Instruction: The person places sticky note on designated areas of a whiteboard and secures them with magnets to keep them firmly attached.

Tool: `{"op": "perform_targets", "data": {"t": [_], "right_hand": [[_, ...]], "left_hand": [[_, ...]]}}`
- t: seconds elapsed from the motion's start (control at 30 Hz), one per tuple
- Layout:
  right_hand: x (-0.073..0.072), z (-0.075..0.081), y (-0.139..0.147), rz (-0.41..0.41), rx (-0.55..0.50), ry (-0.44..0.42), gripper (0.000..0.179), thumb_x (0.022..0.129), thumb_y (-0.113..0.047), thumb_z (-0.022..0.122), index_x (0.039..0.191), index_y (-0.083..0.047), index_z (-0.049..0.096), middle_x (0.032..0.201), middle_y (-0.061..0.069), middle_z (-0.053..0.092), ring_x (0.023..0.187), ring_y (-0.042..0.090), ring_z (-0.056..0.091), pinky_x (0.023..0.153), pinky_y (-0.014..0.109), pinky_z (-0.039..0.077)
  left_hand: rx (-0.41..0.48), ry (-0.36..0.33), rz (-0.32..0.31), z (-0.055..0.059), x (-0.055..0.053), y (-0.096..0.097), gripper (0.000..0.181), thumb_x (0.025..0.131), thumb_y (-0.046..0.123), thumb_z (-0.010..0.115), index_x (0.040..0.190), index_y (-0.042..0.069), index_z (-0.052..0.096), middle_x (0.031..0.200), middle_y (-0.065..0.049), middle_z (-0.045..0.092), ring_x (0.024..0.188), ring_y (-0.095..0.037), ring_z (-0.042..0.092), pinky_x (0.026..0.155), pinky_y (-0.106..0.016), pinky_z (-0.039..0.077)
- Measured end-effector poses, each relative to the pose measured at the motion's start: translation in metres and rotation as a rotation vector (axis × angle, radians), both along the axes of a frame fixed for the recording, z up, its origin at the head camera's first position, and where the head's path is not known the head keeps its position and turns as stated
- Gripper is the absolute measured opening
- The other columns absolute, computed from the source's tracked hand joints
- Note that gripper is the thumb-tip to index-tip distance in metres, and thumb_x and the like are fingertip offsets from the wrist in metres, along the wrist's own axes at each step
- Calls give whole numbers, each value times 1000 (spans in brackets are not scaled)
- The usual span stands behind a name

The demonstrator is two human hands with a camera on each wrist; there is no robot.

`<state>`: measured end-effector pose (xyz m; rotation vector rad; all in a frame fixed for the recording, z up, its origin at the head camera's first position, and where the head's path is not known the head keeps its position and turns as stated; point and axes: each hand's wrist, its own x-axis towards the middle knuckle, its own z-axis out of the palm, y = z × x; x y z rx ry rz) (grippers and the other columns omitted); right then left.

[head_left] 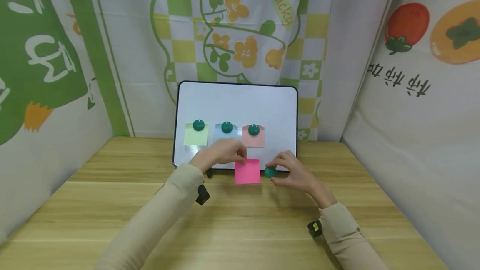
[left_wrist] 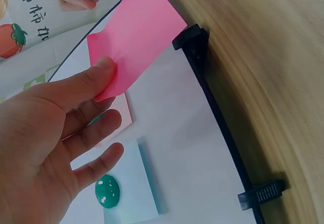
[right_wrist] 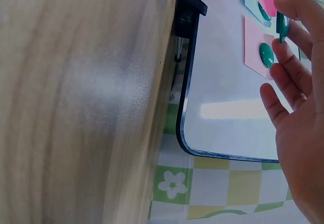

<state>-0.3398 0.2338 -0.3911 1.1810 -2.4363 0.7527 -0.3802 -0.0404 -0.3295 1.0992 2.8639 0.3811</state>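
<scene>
My left hand point(head_left: 226, 151) pinches a bright pink sticky note point(head_left: 247, 171) by its top edge, thumb in front, in front of the whiteboard's lower edge. The left wrist view shows the other fingers spread behind the note. Just right of it, my right hand point(head_left: 294, 173) holds a round green magnet point(head_left: 271, 172) between thumb and fingertips. On the whiteboard point(head_left: 240, 103), a row of notes hangs under green magnets: a pale green note point(head_left: 196, 136), a light blue note point(head_left: 220, 131) partly hidden by my left hand, and a pale pink note point(head_left: 253, 140).
The framed whiteboard leans back on a wooden table point(head_left: 240, 228), with black clip feet point(left_wrist: 263, 193) along its lower edge. Behind it hangs a green-and-white patterned curtain point(head_left: 180, 20). Printed cloth walls point(head_left: 420, 136) close off the sides.
</scene>
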Motion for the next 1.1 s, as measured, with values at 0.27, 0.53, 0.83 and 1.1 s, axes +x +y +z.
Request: {"op": "perform_targets", "data": {"t": [0.27,0.53,0.83,1.1], "right_hand": [[0,3,3,-3,-18,86,33,80,-16,79,112,-14,73,102,-3,61,98,11,46,82,31,45],[0,4,6,-35,-25,90,33,81,-17,79,113,-13,73,103,-2,61,99,11,46,82,31,46],[-1,4,9,-44,-53,116,32,81,-18,80,111,-11,72,106,-1,61,102,14,45,84,34,45],[-3,6,11,-57,-61,127,33,81,-17,80,111,-9,71,106,2,61,103,17,46,86,37,45]], "left_hand": [[13,46,-25,4,-9,14,11,93,25,71,98,17,76,91,8,72,82,-7,62,79,-25,53],[52,162,2,9,-18,28,15,97,22,65,105,14,76,99,2,74,86,-10,65,80,-27,55],[79,180,13,15,-26,42,20,95,10,60,106,13,76,100,1,73,86,-12,62,77,-27,54],[61,240,15,18,-35,55,21,97,13,59,109,13,76,107,-1,72,91,-13,62,80,-27,54]]}}
